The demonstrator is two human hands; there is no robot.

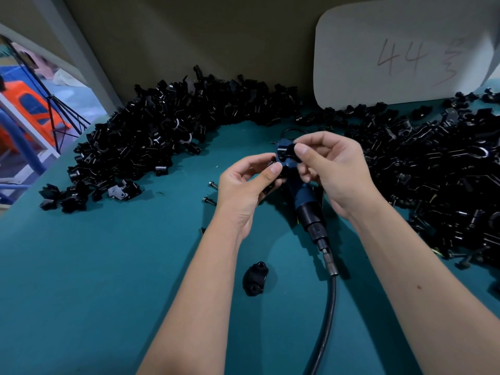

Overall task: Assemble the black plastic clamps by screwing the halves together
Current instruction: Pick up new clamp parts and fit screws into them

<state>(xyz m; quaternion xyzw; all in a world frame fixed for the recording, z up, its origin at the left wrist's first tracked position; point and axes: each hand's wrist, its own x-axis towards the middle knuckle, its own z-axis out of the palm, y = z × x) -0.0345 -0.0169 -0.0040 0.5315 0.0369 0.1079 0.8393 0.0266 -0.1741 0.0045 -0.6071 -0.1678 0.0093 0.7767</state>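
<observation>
Both hands meet at centre frame, above the teal worktop [108, 266]. The left hand [243, 185] pinches a small black clamp part [281, 171] between thumb and forefingers; the right hand [332, 169] pinches a second black piece [288, 152] just above and right of it. The two parts appear to touch; their exact seating is hidden by the fingers. A loose clamp half [255, 278] lies lower centre, nearer the left forearm. The powered screwdriver [308, 209] lies directly beneath the hands, long axis running upper left to lower right, nearer the right hand. Loose screws [209, 201] lie left of the left hand.
</observation>
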